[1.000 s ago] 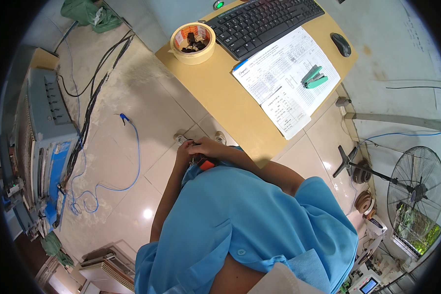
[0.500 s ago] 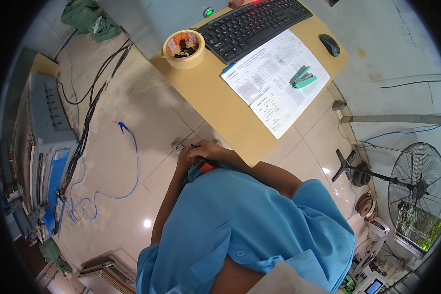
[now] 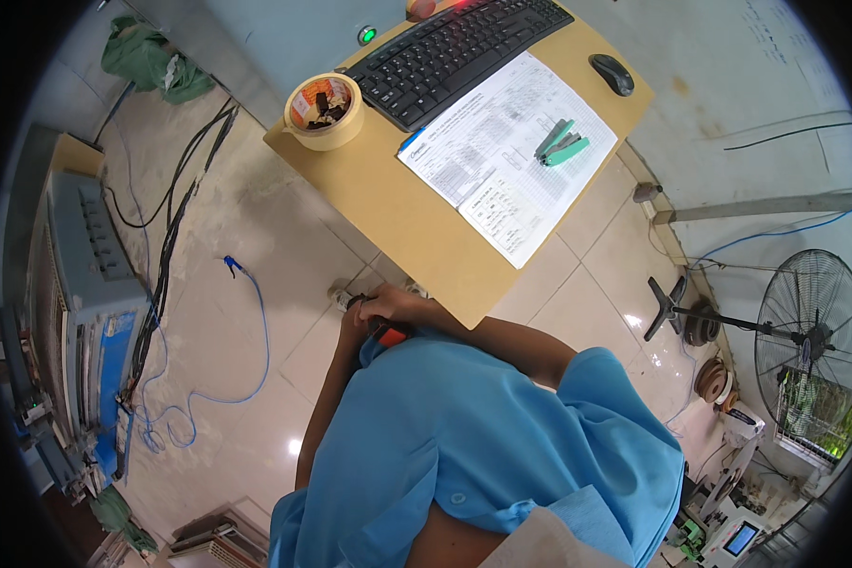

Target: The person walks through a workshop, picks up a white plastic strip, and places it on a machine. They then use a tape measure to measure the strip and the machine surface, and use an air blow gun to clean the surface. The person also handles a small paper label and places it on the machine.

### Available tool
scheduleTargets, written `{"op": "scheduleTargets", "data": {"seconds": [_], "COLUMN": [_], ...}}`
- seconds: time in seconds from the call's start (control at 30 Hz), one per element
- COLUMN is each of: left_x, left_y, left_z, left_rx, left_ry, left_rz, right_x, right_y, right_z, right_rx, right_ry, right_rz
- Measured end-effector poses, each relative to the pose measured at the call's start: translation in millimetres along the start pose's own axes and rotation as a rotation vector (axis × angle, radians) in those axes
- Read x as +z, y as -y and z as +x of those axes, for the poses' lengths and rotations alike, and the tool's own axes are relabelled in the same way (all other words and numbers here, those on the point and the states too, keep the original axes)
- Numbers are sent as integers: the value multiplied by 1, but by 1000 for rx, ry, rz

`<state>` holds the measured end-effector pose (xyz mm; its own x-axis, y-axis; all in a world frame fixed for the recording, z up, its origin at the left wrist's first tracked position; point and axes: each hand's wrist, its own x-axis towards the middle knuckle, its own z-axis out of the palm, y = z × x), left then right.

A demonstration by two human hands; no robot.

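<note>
Both my hands meet low in front of my blue shirt, just off the near corner of the desk. A black-and-orange object [image 3: 389,334] sits between them against the shirt; its kind is not clear. My right hand [image 3: 388,302] is closed over the object's top, fingers curled. My left hand [image 3: 354,320] presses in beside it from the left, its fingers mostly hidden. On the tan desktop [image 3: 379,204] lie printed sheets [image 3: 502,142] with a green-and-grey stapler [image 3: 562,144] on top. A black keyboard [image 3: 454,59] and a mouse [image 3: 612,75] are behind them.
A tape roll [image 3: 324,112] holding small dark pieces stands at the desk's left corner. A blue air hose [image 3: 263,331] with a nozzle and black cables [image 3: 182,189] cross the tiled floor. Grey-blue equipment [image 3: 90,246] stands left; a floor fan [image 3: 809,336] stands right.
The view has shifted slightly, so the desk and its things appear a little further left. My hands stay together at the black-and-orange object, the right one slightly lower in the picture.
</note>
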<state>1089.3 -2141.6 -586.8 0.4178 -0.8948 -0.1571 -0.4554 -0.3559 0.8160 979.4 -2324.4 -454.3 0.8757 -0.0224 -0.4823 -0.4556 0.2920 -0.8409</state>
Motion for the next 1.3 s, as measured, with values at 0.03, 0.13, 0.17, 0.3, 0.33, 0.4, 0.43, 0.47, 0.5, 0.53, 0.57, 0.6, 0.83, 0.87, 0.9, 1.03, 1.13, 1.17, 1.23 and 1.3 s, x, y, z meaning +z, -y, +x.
{"op": "scheduleTargets", "data": {"seconds": [0.03,0.13,0.17,0.3,0.33,0.4,0.43,0.47,0.5,0.53,0.57,0.6,0.83,0.87,0.9,1.03,1.13,1.17,1.23,1.3], "left_x": [-1,-4,-4,-4,-2,2,5,8,10,12,14,16,28,28,28,24,21,21,20,20], "left_y": [-4,-11,-12,-7,-5,0,3,6,10,15,21,27,70,72,73,66,57,54,49,45], "left_z": [0,0,0,-6,-7,-8,-8,-8,-8,-9,-10,-12,-16,-15,-14,-15,-19,-20,-19,-16], "left_rx": [24,-67,-124,-135,-123,-122,-132,-143,-154,-165,-177,-182,-182,-184,-185,-136,-81,-66,-74,-69], "left_ry": [-3,27,43,56,45,47,61,76,86,97,107,95,82,79,87,84,45,30,66,68], "left_rz": [29,14,-7,2,-3,-20,-32,-45,-33,-21,-8,-27,-14,-14,-22,-51,-76,-84,-74,-78], "right_x": [0,-1,-1,0,1,2,3,4,4,5,5,6,7,8,8,10,11,11,11,10], "right_y": [-1,-4,-5,-12,-14,-17,-18,-20,-21,-21,-22,-22,-23,-23,-23,-24,-26,-27,-30,-33], "right_z": [-1,-2,-1,2,3,6,7,8,8,9,9,10,12,13,13,14,15,16,19,23], "right_rx": [2,-25,-41,-72,-52,-38,-45,-40,-66,-81,-96,-43,-45,-40,-34,-37,-39,-16,-45,-48], "right_ry": [3,27,36,41,40,37,34,23,37,44,51,28,14,25,10,2,29,24,56,65], "right_rz": [-11,-19,-19,15,15,8,-1,-14,19,48,77,45,16,43,21,46,85,80,80,63]}}
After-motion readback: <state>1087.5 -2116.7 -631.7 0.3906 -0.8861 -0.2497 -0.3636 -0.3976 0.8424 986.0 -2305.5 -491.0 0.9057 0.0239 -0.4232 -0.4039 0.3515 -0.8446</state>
